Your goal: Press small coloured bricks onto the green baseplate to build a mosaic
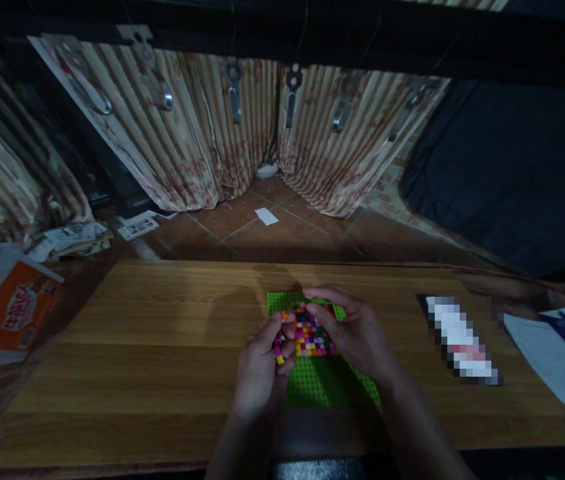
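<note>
A green studded baseplate (312, 387) lies on the wooden table in front of me. Small toy bricks (312, 341) in many colours cover part of it in a tight patch. My left hand (263, 360), at the patch's left side, has its fingers curled round several small loose bricks (279, 349), among them purple and yellow ones. Over the patch's far right part is my right hand (355, 330), thumb and index fingertips close together at the far edge. Anything between those fingertips is too small to make out. Its palm and fingers hide some of the bricks.
On the wooden table (137, 373), a blurred-out flat object (462, 340) lies to the right, with papers (552, 353) beyond it. A plastic bin with an orange label (12, 310) stands at the left. Metal hooks (235, 93) hang ahead before striped curtains (202, 133).
</note>
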Demonstrator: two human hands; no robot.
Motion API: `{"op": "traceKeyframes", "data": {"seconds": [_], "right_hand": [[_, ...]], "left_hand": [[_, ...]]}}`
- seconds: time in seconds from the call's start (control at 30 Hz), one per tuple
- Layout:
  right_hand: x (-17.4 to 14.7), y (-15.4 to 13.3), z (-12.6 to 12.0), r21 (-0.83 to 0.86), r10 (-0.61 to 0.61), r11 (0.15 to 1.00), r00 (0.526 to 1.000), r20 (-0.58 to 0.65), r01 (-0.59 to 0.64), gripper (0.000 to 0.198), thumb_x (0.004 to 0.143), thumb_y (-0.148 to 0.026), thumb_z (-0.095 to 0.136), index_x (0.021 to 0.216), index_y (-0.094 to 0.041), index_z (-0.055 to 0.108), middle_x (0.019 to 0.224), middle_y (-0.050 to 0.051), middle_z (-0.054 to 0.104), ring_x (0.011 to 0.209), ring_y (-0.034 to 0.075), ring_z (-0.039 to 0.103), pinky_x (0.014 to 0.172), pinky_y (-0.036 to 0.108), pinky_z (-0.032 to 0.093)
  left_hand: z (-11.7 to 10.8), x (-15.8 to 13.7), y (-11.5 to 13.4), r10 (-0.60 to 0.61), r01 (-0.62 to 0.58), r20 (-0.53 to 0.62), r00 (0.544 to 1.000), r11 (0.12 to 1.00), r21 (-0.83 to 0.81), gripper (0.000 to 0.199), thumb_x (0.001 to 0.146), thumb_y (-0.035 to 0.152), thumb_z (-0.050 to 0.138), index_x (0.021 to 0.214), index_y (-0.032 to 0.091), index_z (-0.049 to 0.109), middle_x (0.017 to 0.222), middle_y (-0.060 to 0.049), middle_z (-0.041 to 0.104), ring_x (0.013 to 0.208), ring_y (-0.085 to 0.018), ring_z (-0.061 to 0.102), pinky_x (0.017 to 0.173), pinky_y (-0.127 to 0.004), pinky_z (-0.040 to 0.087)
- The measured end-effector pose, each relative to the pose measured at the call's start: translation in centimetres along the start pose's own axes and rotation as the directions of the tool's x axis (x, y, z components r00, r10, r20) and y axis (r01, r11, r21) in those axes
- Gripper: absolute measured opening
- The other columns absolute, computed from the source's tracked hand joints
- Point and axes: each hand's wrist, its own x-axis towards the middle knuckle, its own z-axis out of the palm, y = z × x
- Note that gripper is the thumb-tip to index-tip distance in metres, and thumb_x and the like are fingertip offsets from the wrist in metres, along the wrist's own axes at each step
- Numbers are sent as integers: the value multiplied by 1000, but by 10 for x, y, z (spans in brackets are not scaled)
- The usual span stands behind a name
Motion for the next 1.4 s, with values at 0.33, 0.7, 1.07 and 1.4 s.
{"op": "traceKeyframes", "data": {"seconds": [0.33,0.7,1.07,1.4], "right_hand": [[-1,-19,7,52,-79,996,982,171,71,13,91,-30,58,93,-25,69,89,2,66,87,16,63,81,30,48],[-3,-18,7,207,-36,978,992,125,10,10,87,-29,62,83,-23,70,83,1,66,82,16,62,75,28,48],[-7,-15,4,427,103,892,986,130,-149,15,83,-36,66,82,-23,73,83,2,71,78,16,65,69,27,53],[1,-2,-19,591,307,782,948,-84,-200,13,74,-32,76,82,-23,71,73,-1,72,61,13,66,62,27,55]], "left_hand": [[2,-3,-2,-2,-5,62,998,995,104,39,66,45,77,64,12,56,58,4,46,43,-1,32,37,-15,15],[4,-4,-2,9,-18,98,995,996,87,36,65,40,79,66,13,55,55,6,43,42,-1,30,37,-14,14],[8,-10,0,-34,22,148,988,997,79,32,68,39,77,67,12,59,56,4,45,41,-1,30,37,-14,14],[-1,1,2,31,-31,19,999,999,21,31,67,34,78,78,9,64,63,3,47,45,-1,33,36,-13,17]]}}
